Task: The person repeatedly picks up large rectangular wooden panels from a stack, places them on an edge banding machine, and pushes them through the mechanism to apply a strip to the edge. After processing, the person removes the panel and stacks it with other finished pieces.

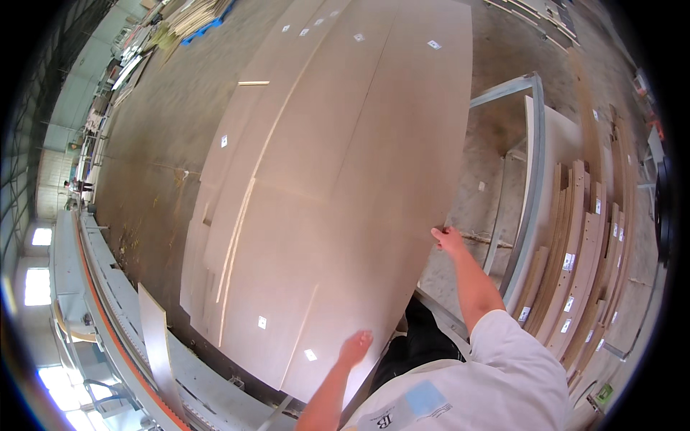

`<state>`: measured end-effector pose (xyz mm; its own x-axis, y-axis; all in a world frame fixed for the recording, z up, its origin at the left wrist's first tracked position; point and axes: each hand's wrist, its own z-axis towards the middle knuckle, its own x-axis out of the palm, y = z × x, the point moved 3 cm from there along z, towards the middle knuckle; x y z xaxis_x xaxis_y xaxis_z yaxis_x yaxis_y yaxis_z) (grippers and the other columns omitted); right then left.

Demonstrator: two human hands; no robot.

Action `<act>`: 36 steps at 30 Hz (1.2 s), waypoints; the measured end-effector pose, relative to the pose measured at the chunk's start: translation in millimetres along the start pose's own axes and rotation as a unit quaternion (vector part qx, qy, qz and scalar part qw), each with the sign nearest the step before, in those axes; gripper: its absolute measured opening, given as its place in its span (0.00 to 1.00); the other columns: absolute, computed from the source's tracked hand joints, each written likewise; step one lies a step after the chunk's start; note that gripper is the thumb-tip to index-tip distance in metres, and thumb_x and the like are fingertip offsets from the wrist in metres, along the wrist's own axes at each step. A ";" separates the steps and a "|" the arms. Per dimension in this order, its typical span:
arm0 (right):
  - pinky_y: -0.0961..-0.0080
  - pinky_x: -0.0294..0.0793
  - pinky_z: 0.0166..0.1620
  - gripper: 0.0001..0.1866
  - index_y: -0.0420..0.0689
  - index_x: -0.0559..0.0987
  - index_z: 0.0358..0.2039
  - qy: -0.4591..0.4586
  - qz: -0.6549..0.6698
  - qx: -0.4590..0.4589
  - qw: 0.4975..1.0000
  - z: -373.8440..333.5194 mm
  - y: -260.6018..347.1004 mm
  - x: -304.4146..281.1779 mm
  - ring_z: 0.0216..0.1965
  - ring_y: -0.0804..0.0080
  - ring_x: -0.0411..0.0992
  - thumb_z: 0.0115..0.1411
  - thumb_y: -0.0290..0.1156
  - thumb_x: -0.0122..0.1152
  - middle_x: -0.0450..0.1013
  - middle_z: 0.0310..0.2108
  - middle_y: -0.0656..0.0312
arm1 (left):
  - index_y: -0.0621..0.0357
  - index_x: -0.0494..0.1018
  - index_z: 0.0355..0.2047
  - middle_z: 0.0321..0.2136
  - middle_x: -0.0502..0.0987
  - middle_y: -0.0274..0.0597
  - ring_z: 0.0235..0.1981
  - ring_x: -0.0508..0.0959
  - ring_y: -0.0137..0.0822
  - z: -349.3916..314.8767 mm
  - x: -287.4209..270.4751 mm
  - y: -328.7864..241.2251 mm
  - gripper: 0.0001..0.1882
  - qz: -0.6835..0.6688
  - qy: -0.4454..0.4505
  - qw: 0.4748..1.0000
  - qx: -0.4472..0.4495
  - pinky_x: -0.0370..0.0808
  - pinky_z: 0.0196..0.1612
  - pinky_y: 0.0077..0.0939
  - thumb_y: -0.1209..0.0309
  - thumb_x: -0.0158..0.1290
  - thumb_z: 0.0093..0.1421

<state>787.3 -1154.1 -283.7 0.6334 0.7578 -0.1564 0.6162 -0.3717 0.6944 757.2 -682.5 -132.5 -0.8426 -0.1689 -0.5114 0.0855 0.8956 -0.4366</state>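
Large flat brown panels [338,151] lie stacked in front of me, some with small white labels. At the right edge of the top panel, my right hand [448,238] is closed, with fingertips and thumb pinching that edge. My left hand [356,347] is over the near end of the panels, close to a white label [310,355]. Its fingers are curled in, and nothing shows in them. The underside of that hand is hidden, so whether it touches the panel I cannot tell. Narrow pale strips [236,241] show along the left part of the stack.
A grey metal frame [535,179] stands right of the stack. Beyond it, labelled brown boards [575,251] stand in a row. Along the left runs a long machine [108,287] with an orange-red strip and an upright pale board [154,337]. A person [79,186] is far left.
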 end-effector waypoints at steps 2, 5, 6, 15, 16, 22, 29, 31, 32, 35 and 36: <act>0.70 0.81 0.35 0.28 0.34 0.77 0.45 0.012 -0.012 -0.008 1.000 -11.4 -3.5 -7.5 0.35 0.70 0.76 0.57 0.47 0.73 0.77 0.38 0.58 | 0.48 0.75 0.53 0.45 0.81 0.47 0.47 0.80 0.51 45.9 -36.9 -43.7 0.21 -0.016 -0.047 0.998 0.049 0.76 0.50 0.43 0.51 0.48 0.67; 0.70 0.78 0.36 0.28 0.37 0.82 0.42 0.044 -0.145 0.053 0.987 -28.5 -22.3 -22.4 0.37 0.70 0.77 0.57 0.53 0.69 0.79 0.34 0.58 | 0.52 0.71 0.57 0.48 0.80 0.50 0.50 0.79 0.51 99.3 -85.0 -108.0 0.24 -0.056 -0.025 0.997 0.038 0.76 0.52 0.45 0.55 0.53 0.65; 0.69 0.80 0.36 0.28 0.36 0.80 0.43 0.057 -0.126 0.055 0.989 -41.9 -28.3 -25.2 0.34 0.70 0.76 0.56 0.51 0.71 0.77 0.34 0.59 | 0.53 0.69 0.60 0.53 0.77 0.51 0.54 0.76 0.50 112.7 -91.4 -119.5 0.26 0.004 -0.056 0.996 0.066 0.73 0.56 0.45 0.56 0.54 0.65; 0.74 0.78 0.33 0.26 0.37 0.83 0.40 0.133 -0.105 0.097 0.981 -195.3 -23.9 -46.6 0.27 0.74 0.75 0.57 0.50 0.69 0.79 0.30 0.61 | 0.56 0.55 0.70 0.71 0.52 0.59 0.72 0.53 0.56 135.5 -55.8 -147.2 0.44 0.299 -0.203 0.916 0.172 0.58 0.70 0.48 0.60 0.61 0.57; 0.74 0.77 0.32 0.25 0.38 0.84 0.37 0.136 -0.131 0.091 0.978 -215.0 -11.2 -50.3 0.25 0.75 0.75 0.56 0.50 0.69 0.78 0.26 0.62 | 0.56 0.54 0.70 0.70 0.52 0.60 0.71 0.53 0.57 129.3 -48.3 -143.6 0.45 0.288 -0.185 0.925 0.163 0.58 0.70 0.48 0.60 0.62 0.56; 0.76 0.76 0.30 0.21 0.37 0.85 0.27 0.100 -0.186 -0.043 0.977 -317.9 68.5 -65.2 0.21 0.75 0.76 0.54 0.46 0.70 0.78 0.19 0.60 | 0.58 0.50 0.71 0.70 0.52 0.60 0.70 0.57 0.58 65.8 -29.9 -143.1 0.51 0.207 -0.132 0.950 0.195 0.63 0.67 0.49 0.62 0.66 0.52; 0.70 0.74 0.28 0.22 0.44 0.85 0.22 0.115 -0.383 -0.328 0.856 -356.2 183.6 -11.5 0.22 0.60 0.77 0.52 0.53 0.71 0.76 0.20 0.55 | 0.58 0.49 0.72 0.67 0.62 0.54 0.64 0.67 0.54 18.4 -46.2 -179.3 0.51 0.063 -0.132 0.970 0.195 0.69 0.63 0.43 0.62 0.64 0.53; 0.68 0.75 0.32 0.22 0.45 0.85 0.28 0.173 -0.381 -0.353 0.837 -357.3 203.9 16.2 0.27 0.60 0.78 0.54 0.54 0.70 0.78 0.25 0.55 | 0.57 0.56 0.69 0.61 0.69 0.54 0.61 0.71 0.54 16.5 -60.2 -166.9 0.43 -0.088 -0.106 0.971 0.196 0.70 0.61 0.41 0.62 0.62 0.56; 0.67 0.76 0.34 0.22 0.45 0.85 0.30 0.202 -0.380 -0.365 0.826 -356.2 209.1 26.1 0.29 0.60 0.79 0.55 0.54 0.69 0.79 0.28 0.55 | 0.56 0.59 0.68 0.58 0.73 0.54 0.60 0.72 0.54 16.1 -68.0 -157.9 0.40 -0.164 -0.092 0.963 0.194 0.71 0.60 0.41 0.62 0.61 0.58; 0.64 0.77 0.41 0.23 0.45 0.83 0.42 0.269 -0.158 -0.310 0.898 -319.1 180.3 58.9 0.39 0.60 0.79 0.58 0.53 0.66 0.80 0.38 0.55 | 0.57 0.71 0.60 0.52 0.77 0.55 0.57 0.75 0.54 31.9 -90.2 -126.5 0.28 -0.042 -0.055 0.995 0.074 0.72 0.58 0.42 0.59 0.59 0.62; 0.63 0.76 0.48 0.27 0.43 0.80 0.48 0.239 -0.194 -0.315 0.898 -304.7 178.8 62.1 0.46 0.57 0.78 0.61 0.54 0.64 0.80 0.43 0.54 | 0.58 0.72 0.58 0.52 0.77 0.55 0.56 0.76 0.52 30.8 -93.9 -118.3 0.27 -0.046 -0.117 0.987 0.101 0.72 0.58 0.41 0.58 0.59 0.62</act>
<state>794.1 -1010.1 44.8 0.0626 0.9643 -0.2573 0.2652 0.2324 0.9358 842.6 -785.3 -55.6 -0.7071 -0.3582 -0.6096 0.1375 0.7760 -0.6155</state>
